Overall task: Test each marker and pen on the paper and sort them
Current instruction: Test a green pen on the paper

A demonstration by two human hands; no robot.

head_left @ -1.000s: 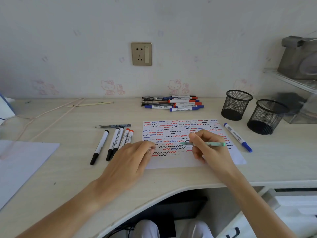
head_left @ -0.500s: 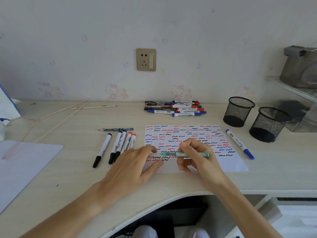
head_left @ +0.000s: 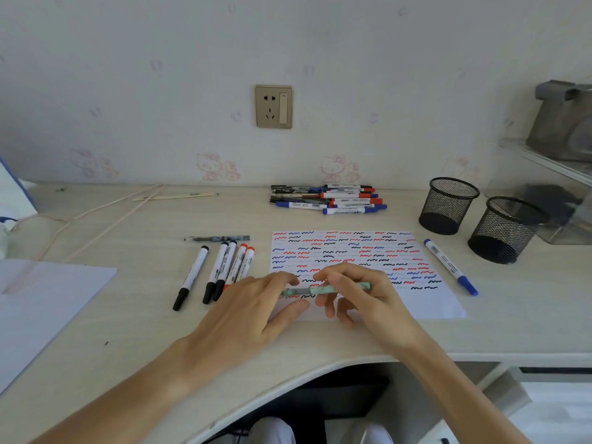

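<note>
since a second ago the green pen (head_left: pixel 323 289) has turned level and come down toward the near part of the paper (head_left: pixel 426 302), and my left hand (head_left: pixel 253 310) has come off the sheet to meet it. i now see both hands on the pen: right hand (head_left: pixel 368 302) pinching the barrel near its middle, fingers curled round it; left hand gripping the left end between thumb and fingertips. cannot tell whether that end is a cap.

pen sits just above the paper, over the lowest squiggle rows. paper is covered with red, blue and black test marks.

left of the paper: a row of markers (head_left: pixel 224 272), three black-capped, two red-capped, with a dark pen (head_left: pixel 217 239) lying crosswise beyond them. right of the paper: one blue marker (head_left: pixel 450 265). at the back of the bench (head_left: pixel 528 312): untested pile (head_left: pixel 326 199). two mesh cups (head_left: pixel 448 205) stand at right.
</note>
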